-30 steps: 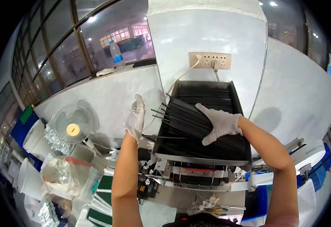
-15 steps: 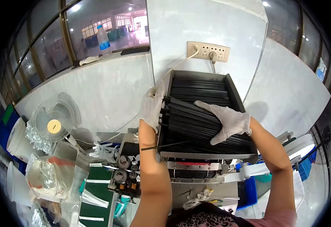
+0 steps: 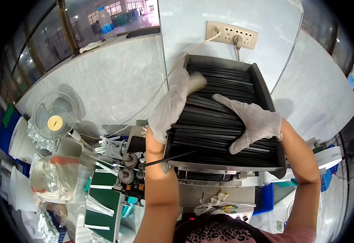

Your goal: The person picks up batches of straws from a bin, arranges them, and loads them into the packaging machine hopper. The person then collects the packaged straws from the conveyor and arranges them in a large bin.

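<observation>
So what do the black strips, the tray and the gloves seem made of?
Black strips: perhaps plastic, satin, with thin glints along straight edges. Tray: probably metal, dull grey, with thin, stiff-looking walls. Gloves: likely fabric, matte white, softly creased.

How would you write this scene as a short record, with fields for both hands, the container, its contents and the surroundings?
left hand: white-gloved left hand, at the tray's left side; fingers blurred, grip unclear
right hand: white-gloved right hand, spread over the strips
container: open, dark grey rectangular metal tray
contents: many thin black strips; one pokes out past the left wall
wall behind: beige rectangular socket panel, two plugs inserted
far left: round white fan, yellow centre
</observation>
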